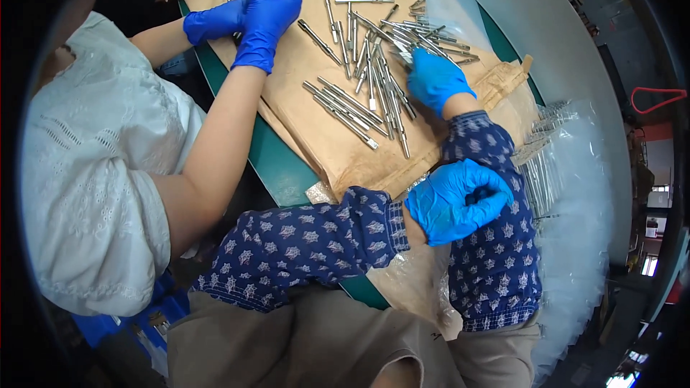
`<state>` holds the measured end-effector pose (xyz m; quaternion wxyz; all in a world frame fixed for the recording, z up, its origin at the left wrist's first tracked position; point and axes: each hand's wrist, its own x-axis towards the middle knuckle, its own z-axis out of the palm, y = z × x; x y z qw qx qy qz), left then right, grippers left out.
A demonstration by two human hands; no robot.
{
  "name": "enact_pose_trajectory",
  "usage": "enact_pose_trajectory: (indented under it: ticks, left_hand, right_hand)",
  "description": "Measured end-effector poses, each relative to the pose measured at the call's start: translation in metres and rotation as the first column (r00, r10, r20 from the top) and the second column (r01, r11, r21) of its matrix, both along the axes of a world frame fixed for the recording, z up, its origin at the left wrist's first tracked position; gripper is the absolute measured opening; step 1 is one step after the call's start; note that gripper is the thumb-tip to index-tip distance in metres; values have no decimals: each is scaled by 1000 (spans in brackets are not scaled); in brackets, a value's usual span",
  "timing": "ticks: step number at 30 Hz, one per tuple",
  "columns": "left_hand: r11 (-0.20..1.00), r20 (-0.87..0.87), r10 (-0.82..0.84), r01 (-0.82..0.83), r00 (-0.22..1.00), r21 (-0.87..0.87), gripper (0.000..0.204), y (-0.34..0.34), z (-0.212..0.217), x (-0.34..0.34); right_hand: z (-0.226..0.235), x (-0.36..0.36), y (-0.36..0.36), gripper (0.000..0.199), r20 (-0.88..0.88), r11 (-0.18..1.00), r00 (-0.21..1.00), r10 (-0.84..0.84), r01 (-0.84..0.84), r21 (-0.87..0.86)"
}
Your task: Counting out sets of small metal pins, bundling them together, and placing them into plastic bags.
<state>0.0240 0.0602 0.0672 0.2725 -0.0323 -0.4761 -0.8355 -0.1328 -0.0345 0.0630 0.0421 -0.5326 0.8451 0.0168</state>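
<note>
Right hand (pixel 435 80) reaching flat-fingered into loose metal pins (pixel 374 86) on brown paper (pixel 323 144), left hand (pixel 456 201) curled shut, contents indiscernible; risk noted of pins rolling off toward green table edge (pixel 266 158) if nudged.

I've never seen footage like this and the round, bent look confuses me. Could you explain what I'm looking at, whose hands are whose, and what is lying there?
There is no machine here. One wide fisheye camera on a person's head looks down, which bends straight edges. That person's forearms, in patterned blue sleeves, come in from below. Their left hand in a blue glove is curled shut near the body; what it holds is hidden. Their right hand reaches into the metal pins scattered over brown paper on a green table. The person in white at left is a co-worker, whose gloved hands hold a bundle of pins end-on. Clear plastic bags of pins lie at right.
</note>
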Motion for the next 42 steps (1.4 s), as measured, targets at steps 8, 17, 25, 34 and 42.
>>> enact_pose_trajectory:
  ticks: [8,17,25,34,42]
  left_hand:
    - [853,106,189,-217,976,474,73,-26,-4,-34]
    - [578,3,-165,94,986,810,40,-21,-8,-26]
    - [625,-131,-599,563,790,541,33,-9,10,8]
    - [771,-191,-602,627,775,115,28,-9,8,13]
    - [670,-152,-706,722,692,173,34,-12,13,9]
  right_hand:
    - [35,-2,120,25,292,851,956,15,141,-506]
    - [90,67,165,25,805,813,560,195,367,-452]
    - [25,71,89,28,482,973,876,11,101,-206]
    - [9,43,79,18,516,973,853,69,57,-225]
    - [10,18,32,26,327,978,944,-53,116,-175]
